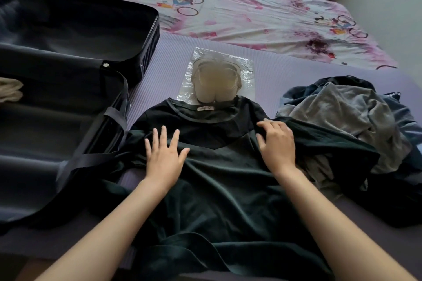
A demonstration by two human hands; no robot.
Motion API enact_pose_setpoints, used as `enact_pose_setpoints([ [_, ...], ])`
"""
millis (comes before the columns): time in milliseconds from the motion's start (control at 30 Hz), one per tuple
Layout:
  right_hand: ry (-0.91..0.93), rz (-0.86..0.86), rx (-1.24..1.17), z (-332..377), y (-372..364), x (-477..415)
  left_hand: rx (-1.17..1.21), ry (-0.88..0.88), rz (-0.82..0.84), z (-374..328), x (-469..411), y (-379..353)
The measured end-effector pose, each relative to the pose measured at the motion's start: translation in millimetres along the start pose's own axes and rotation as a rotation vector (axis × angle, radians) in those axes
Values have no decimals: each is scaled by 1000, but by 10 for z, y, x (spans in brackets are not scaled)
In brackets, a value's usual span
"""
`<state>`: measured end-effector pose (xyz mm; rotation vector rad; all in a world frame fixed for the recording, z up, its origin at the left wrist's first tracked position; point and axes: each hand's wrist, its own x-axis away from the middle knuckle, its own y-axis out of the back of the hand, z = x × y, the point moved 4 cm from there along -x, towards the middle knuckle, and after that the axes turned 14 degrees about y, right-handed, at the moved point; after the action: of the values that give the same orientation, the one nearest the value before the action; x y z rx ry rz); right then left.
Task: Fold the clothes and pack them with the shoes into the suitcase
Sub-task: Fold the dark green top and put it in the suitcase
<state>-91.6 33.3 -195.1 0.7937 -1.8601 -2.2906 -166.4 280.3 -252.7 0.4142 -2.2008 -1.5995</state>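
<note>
A dark green shirt (219,180) lies spread flat on the purple mat in front of me, collar away from me. My left hand (164,155) rests flat on its left chest area, fingers spread. My right hand (276,141) lies on the right shoulder, fingers curled against the fabric. Beyond the collar a pair of pale shoes (215,82) sits on a clear plastic bag. The open dark suitcase (68,102) lies at the left, with a pale cloth item (10,90) inside at its left edge.
A heap of unfolded grey and dark clothes (347,118) lies at the right, touching the shirt's sleeve. The purple mat (285,70) covers the near bed; a floral sheet (251,13) and pillows lie beyond. Suitcase straps (91,157) hang toward the shirt.
</note>
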Motion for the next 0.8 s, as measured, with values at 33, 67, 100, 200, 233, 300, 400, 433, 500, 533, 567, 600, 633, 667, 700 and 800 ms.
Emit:
enact_pose_setpoints([
  [33, 5, 72, 19, -19, -57, -167, -35, 26, 61, -26, -43, -37],
  [67, 10, 139, 45, -44, -114, -324, -59, 45, 102, -43, -87, -68],
  [100, 13, 196, 66, -74, -167, -467, -74, 61, 130, -55, -137, -89],
  [200, 13, 341, 81, -175, -364, -801, -29, 118, 162, -69, -306, -113],
  [233, 18, 373, 83, -206, -422, -883, 9, 134, 139, -77, -359, -92],
  [300, -16, 371, 42, -284, -495, -1041, 60, 126, -12, -106, -492, 27],
  [400, -143, 361, -66, -412, -599, -1232, 54, 60, -279, -114, -788, 247],
  [433, -182, 368, -92, -443, -638, -1272, 55, 76, -294, -96, -911, 287],
  [500, -239, 363, -122, -482, -713, -1308, 43, 160, -241, -39, -1143, 308],
  [533, -254, 352, -120, -497, -745, -1307, 26, 200, -199, -13, -1234, 296],
  [567, -262, 337, -110, -509, -764, -1296, 8, 223, -165, 7, -1294, 279],
  [600, -265, 315, -98, -521, -767, -1285, 5, 230, -151, 23, -1331, 269],
  [633, -259, 286, -88, -529, -746, -1276, 19, 227, -150, 35, -1355, 267],
  [667, -241, 248, -74, -531, -701, -1269, 56, 221, -157, 48, -1376, 276],
  [700, -216, 205, -52, -526, -627, -1262, 107, 216, -168, 62, -1388, 296],
  [800, -154, 39, 32, -520, -302, -1236, 272, 138, -313, 41, -1429, 447],
])
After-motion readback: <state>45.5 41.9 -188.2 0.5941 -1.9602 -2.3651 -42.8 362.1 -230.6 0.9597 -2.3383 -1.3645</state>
